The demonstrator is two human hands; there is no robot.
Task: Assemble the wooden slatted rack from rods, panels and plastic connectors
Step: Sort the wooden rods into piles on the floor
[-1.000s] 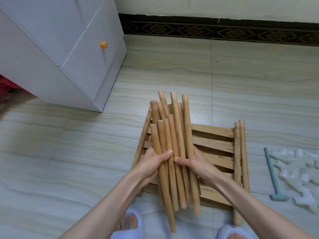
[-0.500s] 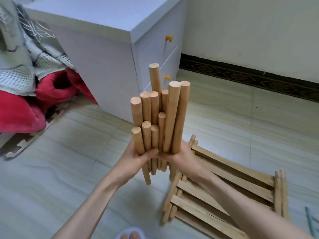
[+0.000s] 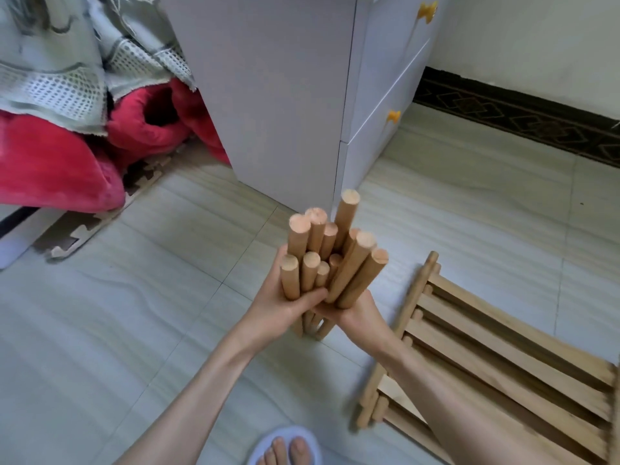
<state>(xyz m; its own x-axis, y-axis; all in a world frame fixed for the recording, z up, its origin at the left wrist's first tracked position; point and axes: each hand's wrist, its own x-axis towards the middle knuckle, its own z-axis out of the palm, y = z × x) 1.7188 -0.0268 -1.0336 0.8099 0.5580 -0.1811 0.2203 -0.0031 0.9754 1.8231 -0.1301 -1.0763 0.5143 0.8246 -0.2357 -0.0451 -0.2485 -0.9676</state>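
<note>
Both hands are clasped around a bundle of wooden rods (image 3: pixel 330 260) that stands nearly upright, its cut round ends pointing up toward the camera at uneven heights. The left hand (image 3: pixel 280 308) wraps the bundle from its left side, thumb laid across the front of the nearest rods. The right hand (image 3: pixel 357 312) closes on the bundle from the right and from below, its fingers mostly hidden behind the wood. The two hands touch each other in front of the bundle. The lower ends of the rods show beneath the hands; they seem to reach the tiled floor (image 3: pixel 134 330), though blur there makes it hard to be sure.

To the right of the bundle, flat on the floor, lies the stack of slatted panels (image 3: pixel 496 364), several long slats fixed to round side rails. The right forearm crosses over the near corner of the stack.

Behind the bundle stands a white cabinet (image 3: pixel 278 95) with two drawer fronts, each carrying a yellow knob (image 3: pixel 393 116). Left of the cabinet, a red blanket (image 3: pixel 57 162) is heaped under a grey patterned cloth (image 3: pixel 53 78), and a foam puzzle mat (image 3: pixel 97 223) edge pokes out beneath them. Behind the panels, a dark patterned skirting (image 3: pixel 523 122) runs along the wall. Below the bundle, at the bottom edge, toes show in a pale slipper (image 3: pixel 285 446).
</note>
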